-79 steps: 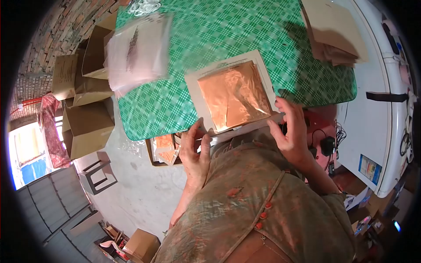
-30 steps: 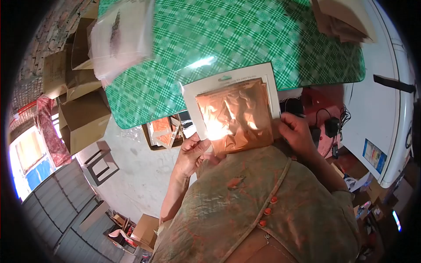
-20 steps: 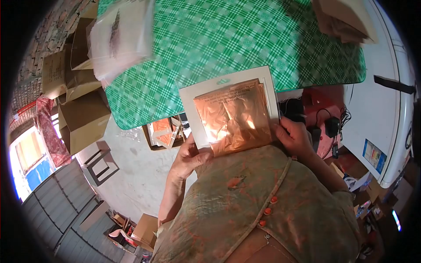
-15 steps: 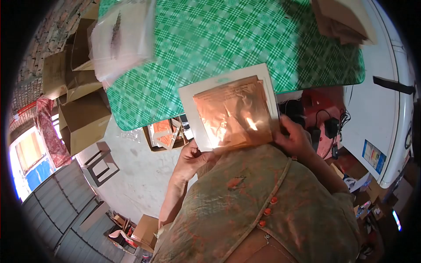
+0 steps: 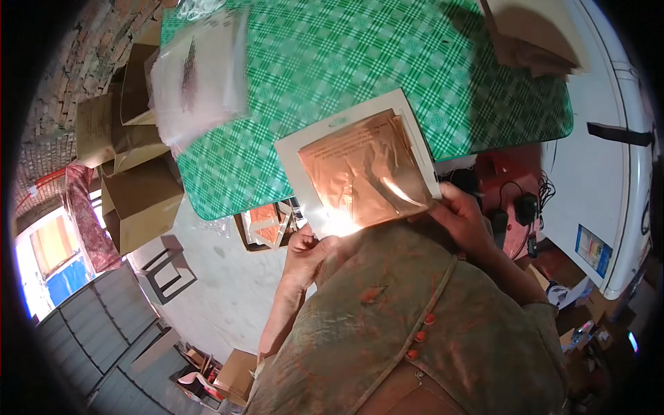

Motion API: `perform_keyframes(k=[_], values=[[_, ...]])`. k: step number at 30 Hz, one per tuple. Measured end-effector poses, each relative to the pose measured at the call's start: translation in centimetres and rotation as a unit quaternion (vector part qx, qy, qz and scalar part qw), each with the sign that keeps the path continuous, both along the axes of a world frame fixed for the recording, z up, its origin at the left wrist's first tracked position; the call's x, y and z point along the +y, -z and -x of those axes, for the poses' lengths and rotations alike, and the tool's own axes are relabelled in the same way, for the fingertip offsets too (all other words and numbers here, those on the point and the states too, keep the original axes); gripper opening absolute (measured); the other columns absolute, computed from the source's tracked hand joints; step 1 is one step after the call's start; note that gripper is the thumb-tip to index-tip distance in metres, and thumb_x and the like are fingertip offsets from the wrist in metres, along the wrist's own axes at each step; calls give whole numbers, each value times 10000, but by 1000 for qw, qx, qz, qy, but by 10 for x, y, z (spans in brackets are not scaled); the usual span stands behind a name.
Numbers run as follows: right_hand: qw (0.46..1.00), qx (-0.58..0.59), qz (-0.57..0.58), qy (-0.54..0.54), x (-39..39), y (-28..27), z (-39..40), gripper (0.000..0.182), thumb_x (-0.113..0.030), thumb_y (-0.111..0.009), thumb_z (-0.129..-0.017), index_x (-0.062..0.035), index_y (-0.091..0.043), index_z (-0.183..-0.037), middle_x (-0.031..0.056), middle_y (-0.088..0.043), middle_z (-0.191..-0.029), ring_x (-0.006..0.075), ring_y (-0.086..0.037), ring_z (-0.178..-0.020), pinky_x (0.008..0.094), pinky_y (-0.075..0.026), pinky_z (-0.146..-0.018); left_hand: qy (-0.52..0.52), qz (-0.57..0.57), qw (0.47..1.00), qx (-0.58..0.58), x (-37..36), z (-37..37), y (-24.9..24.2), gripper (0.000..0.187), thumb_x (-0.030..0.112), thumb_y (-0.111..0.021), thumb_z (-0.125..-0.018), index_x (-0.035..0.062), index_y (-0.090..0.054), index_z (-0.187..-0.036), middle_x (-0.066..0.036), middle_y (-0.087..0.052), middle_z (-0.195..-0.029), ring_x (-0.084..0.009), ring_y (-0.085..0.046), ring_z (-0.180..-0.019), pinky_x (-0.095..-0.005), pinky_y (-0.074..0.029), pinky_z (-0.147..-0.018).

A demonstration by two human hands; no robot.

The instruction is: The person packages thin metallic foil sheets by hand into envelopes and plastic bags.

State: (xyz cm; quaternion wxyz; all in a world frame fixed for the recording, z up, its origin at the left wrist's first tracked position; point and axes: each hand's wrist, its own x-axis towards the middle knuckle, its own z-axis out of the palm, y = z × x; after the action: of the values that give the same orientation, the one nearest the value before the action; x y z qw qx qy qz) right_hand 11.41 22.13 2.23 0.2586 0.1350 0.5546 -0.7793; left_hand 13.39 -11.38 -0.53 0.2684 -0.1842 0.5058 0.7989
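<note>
A white card (image 5: pixel 287 149) with a small hang slot at its top lies in front of my chest, tilted. On its face sits a shiny copper-coloured packet (image 5: pixel 363 166) with fine print near the upper edge. My left hand (image 5: pixel 308 259) pinches the card's lower left corner. At the lower right corner, my right hand (image 5: pixel 465 220) grips the edge, thumb on top and fingers mostly hidden underneath. Bright glare covers the lower left part of the card and packet.
A table with a green checked cloth (image 5: pixel 332 69) stands ahead. On it are clear plastic bags (image 5: pixel 204 79) and brown cardboard pieces (image 5: pixel 536 31). Below its front edge is a box of similar copper-coloured packets (image 5: pixel 264 225). Open cartons (image 5: pixel 142 194) stand left, a white appliance (image 5: pixel 581 173) right.
The card has tilted a little, its top leaning further left, with both hands still on it. The whole view has shifted slightly.
</note>
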Motion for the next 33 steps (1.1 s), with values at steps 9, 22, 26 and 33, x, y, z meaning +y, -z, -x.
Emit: perform_keyframes(k=[9, 22, 26, 33], values=[[991, 74, -105, 37, -9, 0, 17, 140, -106, -603, -1111, 22, -660, -1111, 75, -777, -916, 124, -745, -847, 276, -583, -747, -22, -11, 1000, -5, 14, 18, -4, 268, 265, -691, -1083, 1, -732, -1061, -199, -778, -868, -286, -762, -714, -373, -611, -608], [974, 183, -120, 58, -20, -5, 44, 199, -97, -658, -1088, 22, -596, -941, 77, -739, -797, 85, -721, -736, 266, -577, -634, -22, 101, 992, 74, 41, 52, -31, 386, 358, -689, -1079, -23, -737, -1052, -189, -769, -880, -296, -752, -753, -414, -604, -635], [945, 241, -204, 82, -27, 1, 48, 276, -119, -705, -1058, -27, -565, -840, 76, -688, -678, 140, -687, -585, 299, -532, -538, -62, 78, 995, 19, 55, 58, -38, 397, 371, -616, -1108, 53, -670, -876, -173, -744, -790, -286, -726, -700, -387, -581, -638], [769, 386, -506, 59, -22, -16, 76, 389, -269, -788, -991, -86, -562, -732, 98, -614, -568, 303, -631, -485, 410, -469, -462, -67, -20, 998, -2, 60, 74, -50, 572, 464, -508, -1145, 18, -695, -838, -171, -741, -757, -242, -722, -648, -337, -550, -563]])
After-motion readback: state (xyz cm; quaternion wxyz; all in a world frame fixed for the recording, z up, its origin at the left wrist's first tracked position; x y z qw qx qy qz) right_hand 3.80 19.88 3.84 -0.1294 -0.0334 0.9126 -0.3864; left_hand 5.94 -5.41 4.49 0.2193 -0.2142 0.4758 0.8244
